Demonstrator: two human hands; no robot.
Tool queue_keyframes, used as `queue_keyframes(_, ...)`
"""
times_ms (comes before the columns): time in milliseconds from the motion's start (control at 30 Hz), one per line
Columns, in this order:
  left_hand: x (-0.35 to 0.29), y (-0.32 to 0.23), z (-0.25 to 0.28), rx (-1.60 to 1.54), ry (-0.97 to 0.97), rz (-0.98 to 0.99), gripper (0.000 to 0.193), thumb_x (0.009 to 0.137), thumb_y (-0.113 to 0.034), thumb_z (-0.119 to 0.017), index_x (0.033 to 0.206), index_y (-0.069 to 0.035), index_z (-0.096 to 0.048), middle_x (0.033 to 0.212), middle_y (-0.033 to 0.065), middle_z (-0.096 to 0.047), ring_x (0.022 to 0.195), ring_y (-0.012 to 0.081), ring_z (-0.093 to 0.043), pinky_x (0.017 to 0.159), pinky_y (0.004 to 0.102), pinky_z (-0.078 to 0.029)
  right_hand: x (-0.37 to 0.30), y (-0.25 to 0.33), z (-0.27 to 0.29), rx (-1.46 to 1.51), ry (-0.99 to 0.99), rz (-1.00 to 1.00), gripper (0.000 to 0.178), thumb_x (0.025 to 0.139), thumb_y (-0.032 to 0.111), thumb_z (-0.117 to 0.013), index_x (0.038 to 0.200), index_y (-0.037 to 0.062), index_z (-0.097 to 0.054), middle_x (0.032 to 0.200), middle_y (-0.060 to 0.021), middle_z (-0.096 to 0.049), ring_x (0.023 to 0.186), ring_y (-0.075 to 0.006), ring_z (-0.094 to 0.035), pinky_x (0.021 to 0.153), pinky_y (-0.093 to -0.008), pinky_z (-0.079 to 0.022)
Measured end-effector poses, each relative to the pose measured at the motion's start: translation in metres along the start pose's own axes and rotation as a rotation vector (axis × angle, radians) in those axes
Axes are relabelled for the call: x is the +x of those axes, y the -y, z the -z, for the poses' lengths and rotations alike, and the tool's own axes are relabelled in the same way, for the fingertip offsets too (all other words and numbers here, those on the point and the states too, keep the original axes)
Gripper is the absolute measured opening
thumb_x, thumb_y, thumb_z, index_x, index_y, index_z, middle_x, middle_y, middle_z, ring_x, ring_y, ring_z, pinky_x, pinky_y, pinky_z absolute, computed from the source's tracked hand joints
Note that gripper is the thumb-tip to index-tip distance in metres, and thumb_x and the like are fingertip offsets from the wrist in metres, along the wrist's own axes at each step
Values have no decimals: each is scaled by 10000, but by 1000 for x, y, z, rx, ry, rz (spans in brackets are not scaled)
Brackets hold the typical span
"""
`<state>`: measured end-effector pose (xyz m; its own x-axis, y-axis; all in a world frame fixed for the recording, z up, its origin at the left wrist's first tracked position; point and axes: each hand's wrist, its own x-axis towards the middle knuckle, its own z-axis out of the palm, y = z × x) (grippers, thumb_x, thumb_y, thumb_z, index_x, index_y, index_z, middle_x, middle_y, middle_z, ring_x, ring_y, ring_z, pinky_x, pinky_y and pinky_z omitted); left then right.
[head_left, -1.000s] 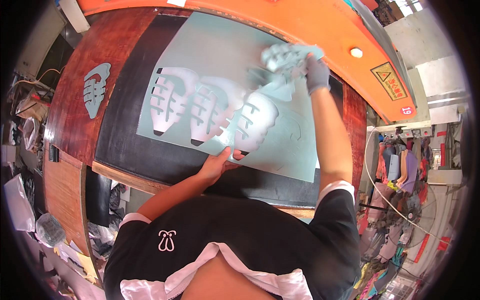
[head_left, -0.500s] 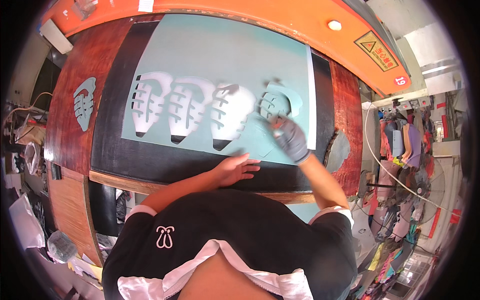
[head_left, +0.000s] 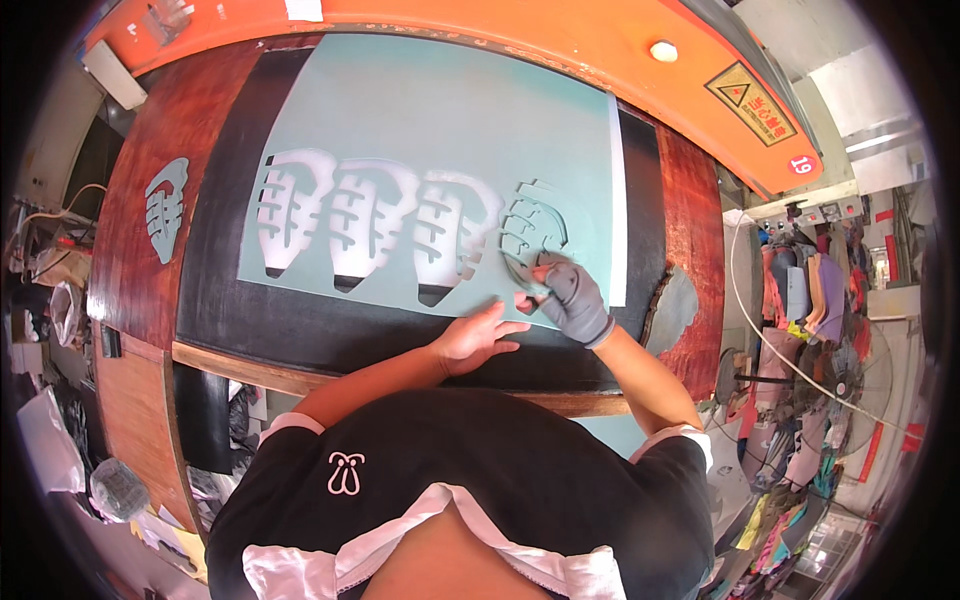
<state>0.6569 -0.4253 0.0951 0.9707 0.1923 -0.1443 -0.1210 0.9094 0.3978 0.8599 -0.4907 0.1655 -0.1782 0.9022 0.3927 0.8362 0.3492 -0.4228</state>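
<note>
A pale teal sheet (head_left: 450, 100) lies on the black work board, with a row of shoe-upper-shaped cut-outs (head_left: 290, 215) along its near side. White and black show through these openings. At the row's right end is a slotted cut piece (head_left: 530, 225) of the same teal material. My right hand (head_left: 575, 300), in a grey glove, is closed on its near end, where a dark gap shows beside the fingers. My bare left hand (head_left: 478, 338) is by the sheet's near edge, fingers apart, with nothing in it.
A loose slotted cut piece (head_left: 166, 210) lies on the reddish wooden table at the left. A grey rounded piece (head_left: 672, 312) sits at the right. An orange machine beam (head_left: 590, 40) spans the far side. Beyond the table's right stands a fan (head_left: 845, 385).
My right hand has come nearer to me, and the cut piece, blurred before, shows more clearly. The left hand has shifted slightly. Its fingers remain apart.
</note>
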Motion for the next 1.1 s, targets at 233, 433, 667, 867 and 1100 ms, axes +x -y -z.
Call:
queue_keyframes(233,-2,1,7,310,-168,109,469,986,-383,-398,1311,-48,-432,1292,106,-480,1063,247,-537,906,381,-439,84,-75,78,468,-747,-744,229,918,245,-513,892,29,-584,723,9,-540,601,-65,-457,519,-242,-373)
queue_keyframes(433,-1,19,13,397,-185,15,381,986,-261,-431,1300,-46,-423,1266,119,-491,1064,216,-547,904,354,-467,153,-118,129,311,-922,-779,234,898,214,-487,889,14,-609,755,-3,-548,652,-114,-504,586,-292,-423)
queue_keyframes(667,-1,23,15,409,-99,105,322,985,-233,-441,1259,-68,-471,1166,105,-557,1045,178,-552,922,315,-454,170,-88,221,250,-1010,-573,340,913,240,-488,1099,-28,-585,942,-75,-614,822,-158,-576,735,-307,-469)
queue_keyframes(867,-35,-31,-5,875,443,354,345,958,-338,-487,1145,-63,-577,1015,59,-608,920,133,-562,826,299,-451,154,-18,176,489,-825,-532,319,946,254,-496,1096,-16,-578,967,-60,-606,849,-114,-548,736,-266,-448)
queue_keyframes(1100,-83,-143,-42,1532,-518,-1285,518,787,-167,-695,1240,-35,-482,1190,162,-527,1050,303,-529,885,381,-439,163,73,66,503,-401,-487,372,961,294,-465,1144,-16,-554,966,-30,-594,873,-105,-521,781,-264,-425)
